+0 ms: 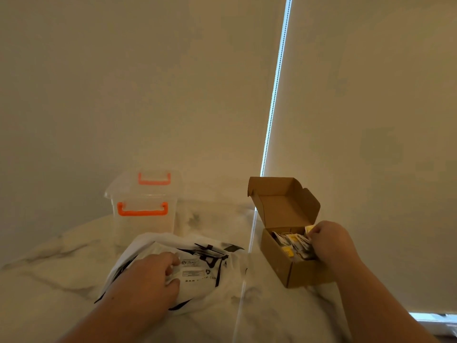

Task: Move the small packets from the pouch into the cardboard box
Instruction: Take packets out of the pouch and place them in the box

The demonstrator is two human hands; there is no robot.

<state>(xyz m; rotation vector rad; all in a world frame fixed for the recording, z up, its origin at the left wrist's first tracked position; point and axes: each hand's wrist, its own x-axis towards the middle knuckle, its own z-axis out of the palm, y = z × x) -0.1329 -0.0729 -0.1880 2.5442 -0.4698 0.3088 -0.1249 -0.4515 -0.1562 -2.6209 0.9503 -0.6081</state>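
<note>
A white plastic pouch (197, 273) with black print lies crumpled on the marble table, low in the middle of the head view. My left hand (150, 278) rests on its left part, fingers pinching the plastic. To the right stands a small cardboard box (277, 258) with its lid flipped up. Several small white and yellow packets (291, 241) stand packed inside it. My right hand (331, 241) is at the box's far right rim, fingers closed on a yellow-edged packet (309, 229) among the others.
A clear plastic storage bin (143, 219) with orange handles and its lid leaning behind stands at the back left of the white marble table (61, 263). A beige roller blind with a bead chain (269, 125) hangs just behind the table.
</note>
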